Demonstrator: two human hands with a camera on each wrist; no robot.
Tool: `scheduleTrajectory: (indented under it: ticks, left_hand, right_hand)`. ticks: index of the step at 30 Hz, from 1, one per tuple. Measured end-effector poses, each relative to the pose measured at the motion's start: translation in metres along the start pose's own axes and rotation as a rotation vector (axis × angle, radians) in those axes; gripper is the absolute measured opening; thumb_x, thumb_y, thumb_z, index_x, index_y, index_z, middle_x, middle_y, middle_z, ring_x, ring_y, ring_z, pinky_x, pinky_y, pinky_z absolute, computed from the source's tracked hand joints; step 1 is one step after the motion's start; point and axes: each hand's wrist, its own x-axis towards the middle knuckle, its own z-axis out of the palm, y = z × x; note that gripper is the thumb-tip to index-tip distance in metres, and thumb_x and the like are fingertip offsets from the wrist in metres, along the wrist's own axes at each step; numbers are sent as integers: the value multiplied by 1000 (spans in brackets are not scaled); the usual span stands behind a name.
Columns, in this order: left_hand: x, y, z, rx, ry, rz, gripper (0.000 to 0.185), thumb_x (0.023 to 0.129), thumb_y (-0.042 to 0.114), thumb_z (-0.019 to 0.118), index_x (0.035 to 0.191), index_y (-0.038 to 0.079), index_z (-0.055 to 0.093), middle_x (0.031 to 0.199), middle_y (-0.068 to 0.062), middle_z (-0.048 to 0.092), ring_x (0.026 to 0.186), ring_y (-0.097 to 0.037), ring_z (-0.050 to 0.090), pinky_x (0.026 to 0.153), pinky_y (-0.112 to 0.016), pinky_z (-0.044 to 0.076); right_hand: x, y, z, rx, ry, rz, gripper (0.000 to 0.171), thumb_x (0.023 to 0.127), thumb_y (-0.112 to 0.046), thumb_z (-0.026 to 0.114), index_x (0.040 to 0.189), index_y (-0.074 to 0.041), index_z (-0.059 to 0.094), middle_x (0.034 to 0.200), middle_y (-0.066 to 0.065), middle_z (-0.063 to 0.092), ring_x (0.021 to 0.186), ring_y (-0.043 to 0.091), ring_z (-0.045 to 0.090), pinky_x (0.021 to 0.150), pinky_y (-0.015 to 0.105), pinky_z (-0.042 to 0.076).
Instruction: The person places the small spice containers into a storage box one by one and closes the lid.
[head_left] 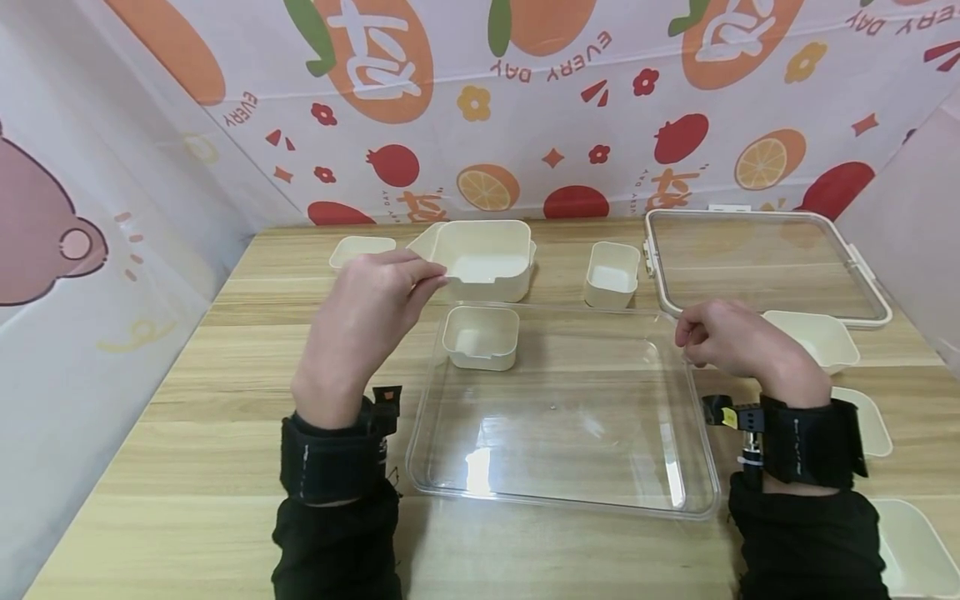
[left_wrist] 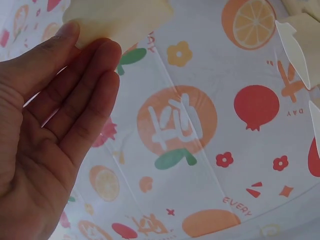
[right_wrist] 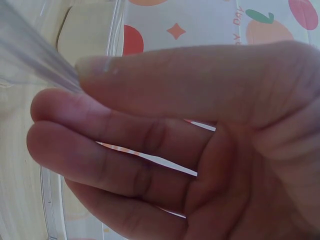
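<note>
So there's a big clear tray [head_left: 562, 417] sitting in the middle of a wooden table [head_left: 187, 467], and both hands are up at its far corners. The left hand [head_left: 367, 321] is at about 10 o'clock from the tray, fingers mostly straight and close together, thumb and fingertips pinching the edge of a large cream box [head_left: 483, 258] that sits just past the tray's far rim. The left wrist view shows that cream edge [left_wrist: 117, 20] right between the thumb and fingertips [left_wrist: 95, 65]. The right hand [head_left: 731, 342] is at roughly 2 o'clock, fingers curled narrow, pinching the tray's far right rim; the right wrist view shows the clear edge [right_wrist: 35, 65] caught between thumb and forefinger.

Inside the tray, at its 11 o'clock corner, there's a small cream box [head_left: 481, 336]. Another small cream cup [head_left: 612, 273] stands at 12 o'clock beyond the tray, and a clear lid [head_left: 761, 262] lies at 1 o'clock. More cream boxes [head_left: 821, 337] are off at 3 o'clock.
</note>
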Motion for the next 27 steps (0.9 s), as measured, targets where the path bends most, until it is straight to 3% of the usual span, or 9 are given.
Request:
scheduleTrajectory:
  ticks: [15, 27]
  left_hand:
    - [8, 17, 17, -7, 27, 167, 16, 82, -5, 81, 97, -7, 77, 82, -13, 73, 77, -26, 72, 74, -36, 59]
    - [13, 30, 28, 43, 47, 248, 11, 83, -3, 81, 93, -2, 78, 79, -10, 72, 73, -24, 71, 70, -36, 59]
  right_hand:
    - [1, 2, -1, 20, 6, -20, 8, 83, 8, 63, 87, 1, 65, 73, 0, 59, 65, 19, 48, 57, 34, 37]
    - [1, 0, -1, 2, 7, -2, 6, 85, 5, 64, 89, 1, 65, 75, 2, 60, 68, 21, 51, 60, 36, 40]
